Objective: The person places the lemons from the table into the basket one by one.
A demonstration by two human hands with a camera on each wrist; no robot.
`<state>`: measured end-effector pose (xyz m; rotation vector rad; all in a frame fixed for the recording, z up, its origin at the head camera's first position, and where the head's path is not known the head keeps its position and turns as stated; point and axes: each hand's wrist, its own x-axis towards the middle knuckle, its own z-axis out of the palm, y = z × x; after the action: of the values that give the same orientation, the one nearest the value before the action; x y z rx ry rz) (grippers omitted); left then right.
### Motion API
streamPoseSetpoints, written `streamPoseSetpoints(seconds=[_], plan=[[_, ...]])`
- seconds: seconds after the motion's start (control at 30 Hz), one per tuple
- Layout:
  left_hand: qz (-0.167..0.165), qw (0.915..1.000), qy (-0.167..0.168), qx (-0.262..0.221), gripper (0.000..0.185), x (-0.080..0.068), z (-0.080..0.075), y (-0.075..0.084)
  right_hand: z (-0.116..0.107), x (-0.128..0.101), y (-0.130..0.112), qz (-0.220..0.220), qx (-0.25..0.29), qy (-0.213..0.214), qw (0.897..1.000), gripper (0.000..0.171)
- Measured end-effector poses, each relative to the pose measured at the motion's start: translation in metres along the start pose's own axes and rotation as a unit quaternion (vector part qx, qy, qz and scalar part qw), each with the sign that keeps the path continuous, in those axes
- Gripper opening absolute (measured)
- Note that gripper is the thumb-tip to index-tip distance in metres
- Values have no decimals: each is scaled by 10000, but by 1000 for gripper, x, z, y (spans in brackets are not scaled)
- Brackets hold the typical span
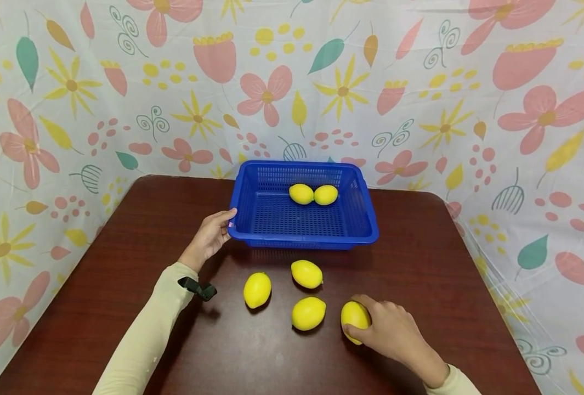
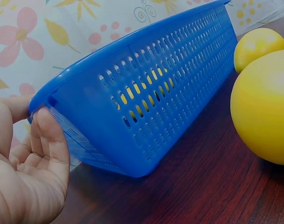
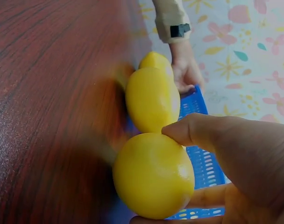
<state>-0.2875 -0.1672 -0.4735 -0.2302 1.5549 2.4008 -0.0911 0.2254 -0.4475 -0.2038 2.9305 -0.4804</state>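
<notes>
A blue perforated basket (image 1: 366,219) stands at the table's far middle with two lemons (image 1: 301,193) inside. My left hand (image 1: 211,235) grips its near-left corner (image 2: 44,105), thumb over the rim. Four more lemons lie on the table in front of the basket. My right hand (image 1: 387,329) curls its fingers and thumb round the rightmost lemon (image 1: 353,319), which rests on the wood (image 3: 153,175). The other loose lemons (image 1: 257,289) (image 1: 307,274) (image 1: 308,313) lie to its left, untouched.
The dark wooden table (image 1: 124,263) is walled on three sides by a floral plastic sheet (image 1: 519,137). Bare wood lies left and right of the basket and along the near edge.
</notes>
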Motion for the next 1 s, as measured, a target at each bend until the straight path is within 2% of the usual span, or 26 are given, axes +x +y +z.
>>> streamPoseSetpoints(seconds=[0.27,0.43,0.6,0.8,1.0], plan=[[55,9999,-62,58,13,-1,2,1,-10,0,2,-204,451,15,9988,62],[52,9999,-64,115,13,0,4,2,-25,1,4,-568,684,14,9960,61],[56,9999,-58,107,14,0,3,2,-48,6,3,-1070,591,202,9923,61],[52,9999,-10,99,14,-1,2,1,-79,24,1,-1580,359,344,9862,64],[43,10000,9,56,15,-1,1,0,-112,53,3,-1940,345,193,9802,63]])
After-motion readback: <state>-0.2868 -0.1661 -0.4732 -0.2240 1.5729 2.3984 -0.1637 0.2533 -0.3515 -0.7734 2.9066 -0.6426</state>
